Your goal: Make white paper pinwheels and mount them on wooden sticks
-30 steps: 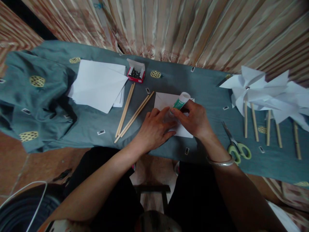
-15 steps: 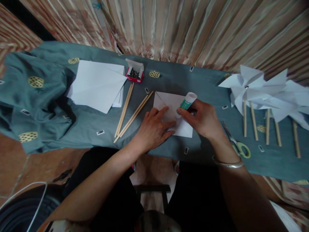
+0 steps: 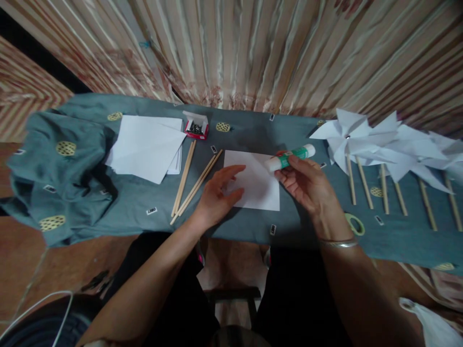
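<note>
A white and green glue stick (image 3: 290, 158) lies across the fingers of my right hand (image 3: 307, 185), which is closed on it above the right side of a square sheet of paper (image 3: 255, 185). My left hand (image 3: 221, 193) is open at the sheet's left edge, thumb and fingers apart with nothing between them. Whether its fingertips touch the paper I cannot tell. Wooden sticks (image 3: 197, 187) lie in two pairs just left of that hand. Under my right wrist, the scissors are mostly hidden; a pale green handle loop (image 3: 354, 224) shows.
A stack of white paper (image 3: 146, 147) lies on the left, beside an open red box (image 3: 196, 129) of small dark metal pieces. Several paper pinwheels (image 3: 349, 137) on sticks lie at the right. The green cloth (image 3: 133, 217) is bunched at the far left.
My right hand has lifted and turned the glue stick from upright over the sheet to nearly level. My left hand has drawn back left from the paper's middle. The view has shifted slightly.
</note>
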The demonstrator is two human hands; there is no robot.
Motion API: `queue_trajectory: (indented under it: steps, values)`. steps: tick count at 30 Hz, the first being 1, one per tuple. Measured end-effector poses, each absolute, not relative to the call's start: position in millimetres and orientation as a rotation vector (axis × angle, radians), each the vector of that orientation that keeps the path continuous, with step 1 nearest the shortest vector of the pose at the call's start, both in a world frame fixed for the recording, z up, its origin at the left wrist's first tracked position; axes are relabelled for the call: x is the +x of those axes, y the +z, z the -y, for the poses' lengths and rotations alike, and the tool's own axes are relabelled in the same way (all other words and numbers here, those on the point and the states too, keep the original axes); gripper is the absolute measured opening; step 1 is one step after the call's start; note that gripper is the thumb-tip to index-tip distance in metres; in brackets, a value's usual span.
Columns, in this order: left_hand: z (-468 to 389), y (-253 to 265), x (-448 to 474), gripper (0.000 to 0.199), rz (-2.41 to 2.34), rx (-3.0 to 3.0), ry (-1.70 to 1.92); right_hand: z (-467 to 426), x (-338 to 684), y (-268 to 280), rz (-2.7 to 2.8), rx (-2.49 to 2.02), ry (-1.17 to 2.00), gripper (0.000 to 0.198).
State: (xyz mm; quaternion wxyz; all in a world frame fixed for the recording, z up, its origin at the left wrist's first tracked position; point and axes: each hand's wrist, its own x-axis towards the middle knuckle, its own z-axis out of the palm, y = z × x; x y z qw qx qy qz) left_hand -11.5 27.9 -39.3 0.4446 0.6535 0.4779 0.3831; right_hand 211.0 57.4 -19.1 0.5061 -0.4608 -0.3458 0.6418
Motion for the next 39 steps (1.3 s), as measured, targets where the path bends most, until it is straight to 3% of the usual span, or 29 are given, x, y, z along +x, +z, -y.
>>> queue_trajectory:
  steps: [5, 13, 28, 39]
  values:
    - [-29.0, -46.0, -9.4, 0.062, -1.137, 1.340, 0.983, -46.3, 188.5, -26.2, 0.741, -1.046, 1.692, 0.030]
    - [-28.1, -47.1, -8.0, 0.050, -1.205, 1.561, 1.000, -39.4, 169.2, -32.3, 0.827, -1.061, 1.658, 0.029]
    - [-25.5, -49.5, -9.5, 0.051, -1.256, 1.684, 0.976, -40.2, 167.6, -34.1, 0.951, -1.132, 1.506, 0.034]
    - [-12.0, -43.7, -17.1, 0.040, -1.185, 1.866, 0.992, -32.8, 153.0, -37.8, 0.976, -1.174, 1.580, 0.032]
